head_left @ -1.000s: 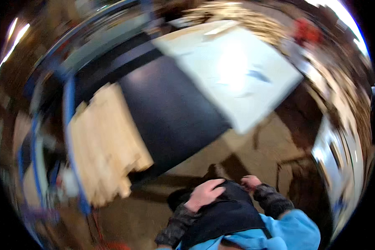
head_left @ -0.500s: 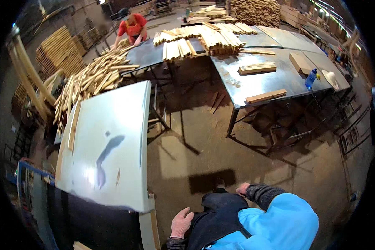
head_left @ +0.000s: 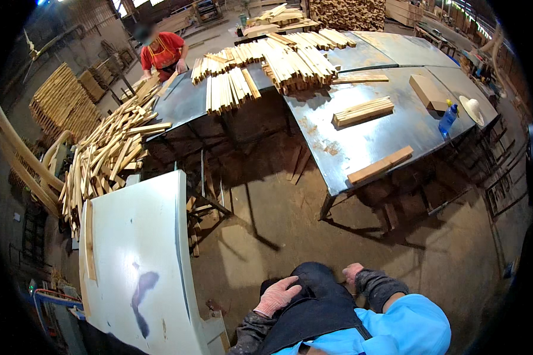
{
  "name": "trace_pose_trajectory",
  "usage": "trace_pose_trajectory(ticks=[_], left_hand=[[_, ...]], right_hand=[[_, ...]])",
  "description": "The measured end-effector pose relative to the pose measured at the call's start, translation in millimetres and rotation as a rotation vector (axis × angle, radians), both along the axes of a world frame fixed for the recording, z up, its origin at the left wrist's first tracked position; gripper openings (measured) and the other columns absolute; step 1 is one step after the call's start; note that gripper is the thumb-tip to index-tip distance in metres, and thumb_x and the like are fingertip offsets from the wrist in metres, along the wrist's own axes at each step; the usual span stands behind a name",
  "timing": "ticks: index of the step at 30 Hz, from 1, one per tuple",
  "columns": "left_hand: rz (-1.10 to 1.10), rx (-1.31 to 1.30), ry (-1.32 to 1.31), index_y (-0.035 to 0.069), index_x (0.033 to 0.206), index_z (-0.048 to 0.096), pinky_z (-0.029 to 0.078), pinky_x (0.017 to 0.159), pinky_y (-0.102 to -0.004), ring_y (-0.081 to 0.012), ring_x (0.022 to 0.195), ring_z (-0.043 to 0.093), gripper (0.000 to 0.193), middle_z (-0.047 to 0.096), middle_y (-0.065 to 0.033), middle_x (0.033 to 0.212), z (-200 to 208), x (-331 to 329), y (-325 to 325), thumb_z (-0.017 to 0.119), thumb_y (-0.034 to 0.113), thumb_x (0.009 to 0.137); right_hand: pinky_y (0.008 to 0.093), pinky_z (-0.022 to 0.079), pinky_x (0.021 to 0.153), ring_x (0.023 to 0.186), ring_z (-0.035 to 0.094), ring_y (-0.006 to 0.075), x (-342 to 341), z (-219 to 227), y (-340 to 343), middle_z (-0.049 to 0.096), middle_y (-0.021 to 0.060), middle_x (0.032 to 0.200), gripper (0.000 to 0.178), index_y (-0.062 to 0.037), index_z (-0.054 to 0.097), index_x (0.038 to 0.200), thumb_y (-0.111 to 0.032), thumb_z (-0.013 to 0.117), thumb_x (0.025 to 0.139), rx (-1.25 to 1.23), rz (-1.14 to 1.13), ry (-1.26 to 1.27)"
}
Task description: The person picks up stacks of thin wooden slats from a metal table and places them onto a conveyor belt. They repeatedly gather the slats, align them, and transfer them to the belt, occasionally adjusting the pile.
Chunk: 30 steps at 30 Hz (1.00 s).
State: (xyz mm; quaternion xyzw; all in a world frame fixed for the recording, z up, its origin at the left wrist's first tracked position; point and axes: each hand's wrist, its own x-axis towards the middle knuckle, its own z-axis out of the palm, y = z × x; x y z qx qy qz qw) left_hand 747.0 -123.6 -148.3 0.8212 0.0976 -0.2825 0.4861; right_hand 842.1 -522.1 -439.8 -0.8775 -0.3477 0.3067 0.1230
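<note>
My left hand [head_left: 278, 296], in a pale pinkish knit glove, hangs over the lap of my dark apron [head_left: 305, 322]. Its thumb and fingers are apart and nothing is in it. Beside my right thigh is my right hand [head_left: 353, 272], gloved too; its fingers point down and are mostly hidden, and no held thing shows. Nearest my left hand stands a pale, smooth machine table [head_left: 136, 236] with a dark smear-like patch. A narrow wood strip [head_left: 90, 239] lies along its left side.
Ahead right, a metal table [head_left: 361, 142] bears a wood block [head_left: 380, 165], a strip bundle [head_left: 363, 112], a blue bottle [head_left: 448, 120] and a pale hat [head_left: 472, 111]. Loose strips [head_left: 109, 151] heap beyond the machine. A co-worker in red [head_left: 163, 53] stands at the far table.
My view has shifted, with the tables now nearer. My left hand has come up and inward over my lap. The co-worker stands more upright, a hand at the far table.
</note>
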Motion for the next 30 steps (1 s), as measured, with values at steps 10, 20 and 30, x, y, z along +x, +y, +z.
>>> trace_pose_trajectory(ticks=[10,20,30], left_hand=[[-0.077,0.071,-0.065,0.008,0.146,0.064,0.048,0.115,-0.0419,-0.0366,0.137,0.062,0.060,0.067,-0.0190,0.146,-18.5,223.5,154.0,0.063,0.047,0.100],[-0.044,0.027,-0.056,0.008,0.150,0.062,0.049,0.113,-0.0413,-0.0356,0.136,0.063,0.061,0.068,-0.0185,0.145,-21.6,414.4,262.6,0.065,0.046,0.101],[0.009,-0.005,0.090,0.008,0.148,0.063,0.049,0.112,-0.0403,-0.0354,0.135,0.064,0.059,0.069,-0.0206,0.142,-91.9,587.5,328.1,0.067,0.044,0.101]], right_hand=[[0.0440,0.056,0.073,0.084,0.068,0.0333,146.9,11.7,124.2,0.067,0.0114,0.083,0.013,-0.0057,0.065,0.094,-0.014,0.072,0.088,-0.029,-0.008,0.003],[0.0430,0.051,0.067,0.080,0.067,0.0339,338.0,65.5,302.9,0.064,0.0123,0.083,0.010,-0.0101,0.067,0.094,-0.019,0.070,0.089,0.315,-0.715,0.217],[0.0291,0.035,0.058,0.070,0.046,0.0108,665.0,119.1,535.4,0.044,-0.0045,0.083,0.027,-0.0194,0.041,0.092,-0.012,0.063,0.107,1.406,-1.126,1.518]])
